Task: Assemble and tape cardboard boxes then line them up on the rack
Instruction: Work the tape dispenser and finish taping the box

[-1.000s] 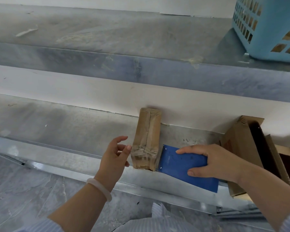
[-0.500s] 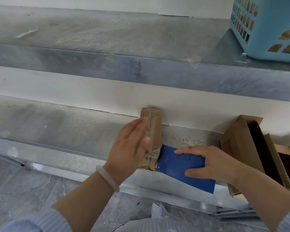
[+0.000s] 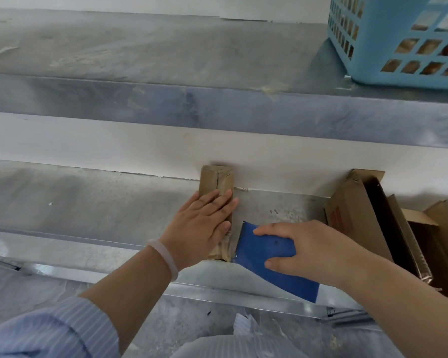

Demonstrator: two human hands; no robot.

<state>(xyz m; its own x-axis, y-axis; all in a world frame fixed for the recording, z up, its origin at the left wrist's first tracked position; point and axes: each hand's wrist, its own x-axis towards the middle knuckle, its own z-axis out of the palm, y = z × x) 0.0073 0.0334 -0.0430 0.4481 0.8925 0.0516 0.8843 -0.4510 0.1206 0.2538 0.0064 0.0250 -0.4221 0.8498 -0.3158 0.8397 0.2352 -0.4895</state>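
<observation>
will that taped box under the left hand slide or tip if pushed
The taped box is small cardboard, probably light. On the smooth metal shelf it should slide easily. It lies lengthwise under the flat left hand, so tipping seems unlikely, though the blue scraper in the right hand may block it sideways.

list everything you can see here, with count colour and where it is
lower shelf: 1, grey metal, rack
upper shelf: 1, grey metal, above it
taped box: 1, brown, lower shelf, against the back wall
open boxes: several, brown, lower shelf, far right
blue flat tool: 1, blue, right of the taped box
basket: 1, light blue, upper shelf, right
bracelet: 1, pale, left wrist
left hand: 1, flat on the taped box
right hand: 1, grips the blue flat tool
</observation>
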